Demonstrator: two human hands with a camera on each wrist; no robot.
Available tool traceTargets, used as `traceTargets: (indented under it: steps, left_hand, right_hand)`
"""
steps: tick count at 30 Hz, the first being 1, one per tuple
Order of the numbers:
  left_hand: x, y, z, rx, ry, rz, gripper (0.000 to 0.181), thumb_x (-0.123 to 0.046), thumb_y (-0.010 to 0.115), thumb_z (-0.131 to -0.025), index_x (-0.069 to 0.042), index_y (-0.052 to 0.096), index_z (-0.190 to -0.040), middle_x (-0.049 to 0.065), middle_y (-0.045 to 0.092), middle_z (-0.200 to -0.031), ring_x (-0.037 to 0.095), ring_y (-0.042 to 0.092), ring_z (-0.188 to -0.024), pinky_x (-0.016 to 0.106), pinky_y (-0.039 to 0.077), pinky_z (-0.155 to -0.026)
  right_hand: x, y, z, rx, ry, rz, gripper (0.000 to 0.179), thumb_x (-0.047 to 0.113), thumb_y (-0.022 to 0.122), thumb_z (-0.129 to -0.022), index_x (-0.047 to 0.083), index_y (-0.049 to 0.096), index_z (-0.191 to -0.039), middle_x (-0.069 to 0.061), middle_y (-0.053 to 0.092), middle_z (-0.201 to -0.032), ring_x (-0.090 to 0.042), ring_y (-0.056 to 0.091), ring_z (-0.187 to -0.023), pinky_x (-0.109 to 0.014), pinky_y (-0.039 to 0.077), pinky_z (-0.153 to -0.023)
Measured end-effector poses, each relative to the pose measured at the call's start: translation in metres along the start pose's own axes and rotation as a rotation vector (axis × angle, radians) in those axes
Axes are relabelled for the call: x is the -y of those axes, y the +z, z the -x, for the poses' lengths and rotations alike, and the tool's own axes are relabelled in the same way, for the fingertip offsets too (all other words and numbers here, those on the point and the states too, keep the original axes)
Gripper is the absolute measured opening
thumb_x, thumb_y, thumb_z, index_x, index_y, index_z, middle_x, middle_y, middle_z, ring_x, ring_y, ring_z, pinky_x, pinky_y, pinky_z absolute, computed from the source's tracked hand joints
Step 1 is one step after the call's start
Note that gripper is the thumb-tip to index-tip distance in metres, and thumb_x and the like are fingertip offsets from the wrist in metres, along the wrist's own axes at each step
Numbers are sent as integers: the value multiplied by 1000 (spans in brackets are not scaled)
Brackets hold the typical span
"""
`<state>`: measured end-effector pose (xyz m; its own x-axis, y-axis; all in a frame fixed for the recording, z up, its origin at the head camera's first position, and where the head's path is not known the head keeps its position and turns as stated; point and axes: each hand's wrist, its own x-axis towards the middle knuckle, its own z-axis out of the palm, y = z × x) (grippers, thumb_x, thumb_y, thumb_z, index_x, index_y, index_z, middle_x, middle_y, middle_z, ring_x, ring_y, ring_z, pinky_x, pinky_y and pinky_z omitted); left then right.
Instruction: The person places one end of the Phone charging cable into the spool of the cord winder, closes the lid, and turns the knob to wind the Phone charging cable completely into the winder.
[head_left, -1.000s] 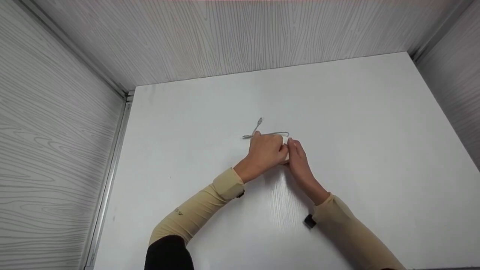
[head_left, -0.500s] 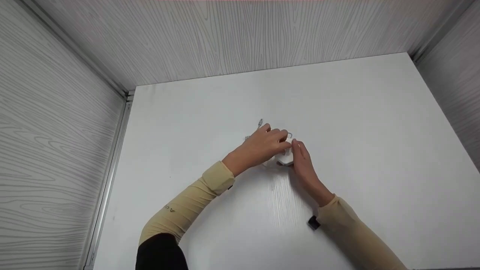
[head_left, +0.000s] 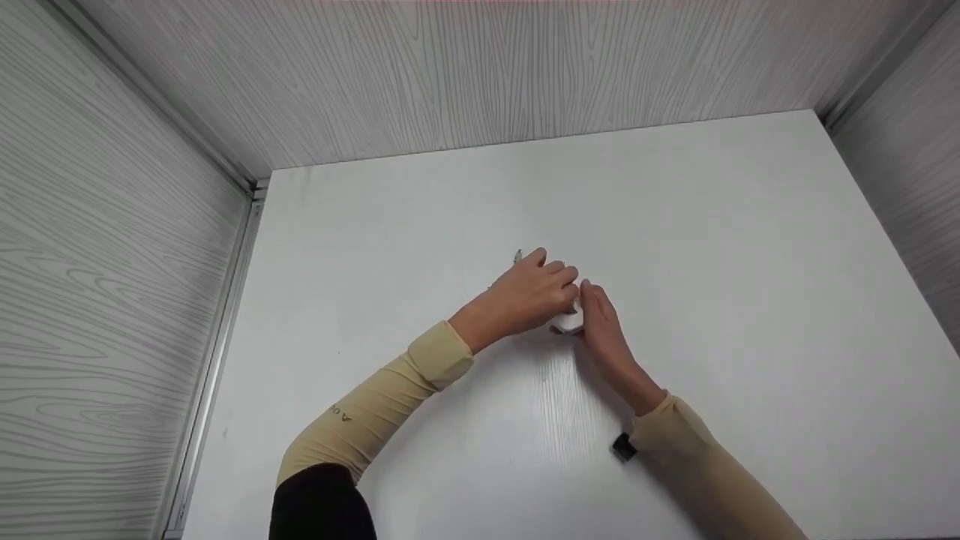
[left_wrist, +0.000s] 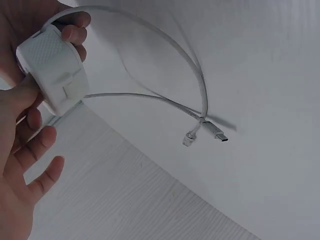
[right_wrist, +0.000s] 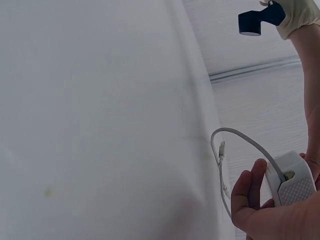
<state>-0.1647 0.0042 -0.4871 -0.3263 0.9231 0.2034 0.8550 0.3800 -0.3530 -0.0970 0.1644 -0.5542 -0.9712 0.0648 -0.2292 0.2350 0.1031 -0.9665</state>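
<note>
A white block with rounded edges and a textured end (left_wrist: 47,50), like a charger, is held above the table between both hands. My left hand (head_left: 521,296) grips it from the left, thumb against its side, the other fingers loosely bent. From the right, my right hand (head_left: 606,330) holds it, with fingertips curling over the edge in the left wrist view. A thin pale cable (left_wrist: 187,55) comes off the block in a loop. Its two ends cross; one is a metal-tipped plug (left_wrist: 216,131), the other a small plug (left_wrist: 189,138). The head view mostly hides the cable.
The white tabletop (head_left: 420,217) lies beneath the hands. Grey wood-grain panels (head_left: 480,75) stand at the back and on both sides. A small black camera (head_left: 623,448) sits at the right wrist, and another camera (right_wrist: 250,22) is on the left wrist.
My left hand has shifted left, and its fingers have lifted and spread from their tighter curl. More of the block's near end shows. The cable ends are now more covered. The right hand stays nearly still.
</note>
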Motion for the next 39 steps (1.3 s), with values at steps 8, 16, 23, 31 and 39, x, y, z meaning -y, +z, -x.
traceTargets:
  steps: [8, 16, 23, 31, 39]
  left_hand:
    - [-21, 0, -9, 37, -281, 131, 27, -27, 57, -102, -13, 73, -85, 1, 72, -79, 20, 69, -73, 39, 51, -74]
    - [-35, -7, -22, 85, -629, 373, 30, -21, 57, -97, -13, 65, -69, 1, 65, -60, 19, 63, -58, 41, 53, -74]
    - [-33, -6, -26, 145, -728, 518, 35, -22, 60, -95, -17, 48, -62, -5, 45, -57, 15, 40, -57, 33, 33, -61]
    - [-17, -11, -18, 207, -562, 617, 32, -25, 56, -107, -12, 66, -79, 3, 72, -77, 17, 58, -67, 35, 44, -71]
    - [9, -14, -5, 140, -151, 392, 15, -20, 62, -107, -21, 71, -119, 2, 68, -110, 17, 69, -92, 36, 52, -78]
  right_hand:
    - [5, 3, -1, -46, 8, 4, 50, 53, 24, -114, 14, 51, -131, 0, 48, -120, -16, 47, -107, -26, 45, -86]
    - [6, 7, -2, -9, -25, -140, 43, 51, 25, -115, 16, 47, -124, 5, 48, -109, -8, 48, -94, -22, 44, -84]
    - [3, 8, -1, -19, 21, -183, 44, 52, 26, -115, 14, 46, -122, 4, 50, -104, -8, 53, -84, -22, 48, -76]
    - [0, 2, -1, 47, 3, -236, 52, 52, 24, -114, 8, 42, -133, -5, 52, -128, -11, 64, -95, -25, 59, -80]
    - [1, -3, -1, 32, -45, -297, 48, 51, 26, -114, 8, 41, -130, -9, 60, -120, -13, 70, -95, -30, 62, -84]
